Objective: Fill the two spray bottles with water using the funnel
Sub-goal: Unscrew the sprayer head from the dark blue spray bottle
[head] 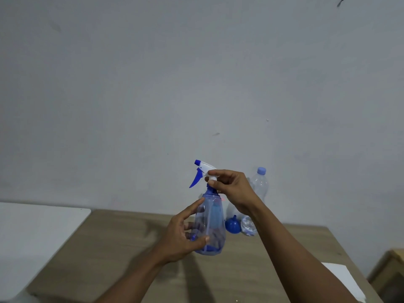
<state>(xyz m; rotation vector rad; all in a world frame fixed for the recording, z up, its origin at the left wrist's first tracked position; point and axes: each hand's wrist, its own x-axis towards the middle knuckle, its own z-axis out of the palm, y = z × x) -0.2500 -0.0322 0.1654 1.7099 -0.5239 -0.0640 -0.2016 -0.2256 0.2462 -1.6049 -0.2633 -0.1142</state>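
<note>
The left grip [181,235] is curled round the lower body of 1 translucent blue spray bottle [213,215], thumb across its front near the base and index finger stretched up along its side. The bottle is upright, leaning only slightly, over the far middle of the wooden desk [109,248]; whether its base touches the desk cannot be told. The right grip [234,189] comes in from the right and pinches the white-and-blue spray head [205,168] at its white neck, thumb below and fingertips above, with the blue trigger and nozzle pointing left. The head sits on the bottle's blue collar.

Just behind the bottle, to its right, a blue funnel [232,225] stands on the desk with its wide mouth down and its spout up. Beside it is a clear plastic water bottle [260,182] with a pale blue cap (its middle hidden by the right wrist), close to the grey wall [196,73]. A white board [43,226] borders the desk on the left, and a white sheet [341,278] lies at its right edge.
</note>
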